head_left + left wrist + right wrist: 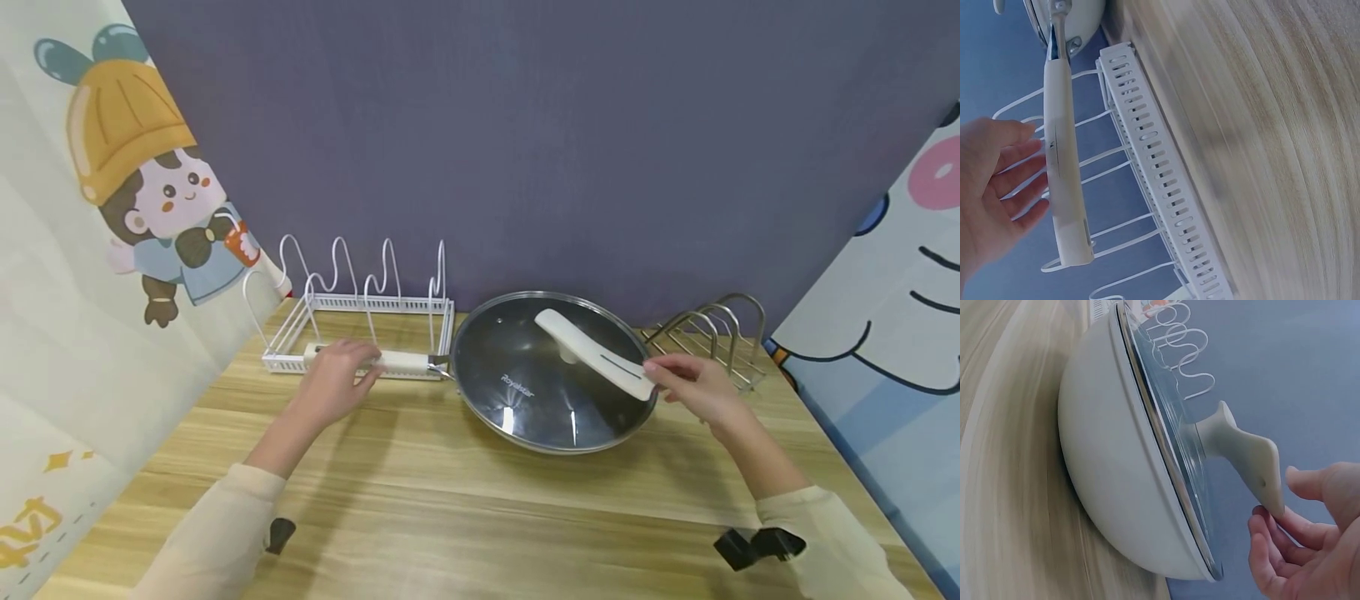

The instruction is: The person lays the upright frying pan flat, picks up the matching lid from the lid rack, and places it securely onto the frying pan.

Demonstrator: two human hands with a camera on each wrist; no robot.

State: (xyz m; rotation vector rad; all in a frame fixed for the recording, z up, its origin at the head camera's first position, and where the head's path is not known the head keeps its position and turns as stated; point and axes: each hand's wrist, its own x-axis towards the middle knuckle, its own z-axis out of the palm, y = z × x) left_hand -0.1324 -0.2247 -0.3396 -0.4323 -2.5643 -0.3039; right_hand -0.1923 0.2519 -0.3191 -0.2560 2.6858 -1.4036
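A white wok (1110, 456) with a long cream handle (1063, 181) stands on the wooden table, covered by a glass lid (510, 358). Across the lid runs a cream lid handle (596, 354). Beside the wok's handle is my left hand (997, 181), its fingers loosely bent, fingertips at the handle's edge and not wrapped round it. My right hand (1310, 537) is at the near end of the lid handle. Its fingertips touch the underside there, while the thumb stands apart from it.
Behind the wok's handle sits a white wire rack (360, 304) with tall loops. A smaller metal rack (720, 333) stands right of the wok. A dark grey backdrop (525, 150) rises along the table's rear edge, with printed cartoon sheets (172, 192) at the sides.
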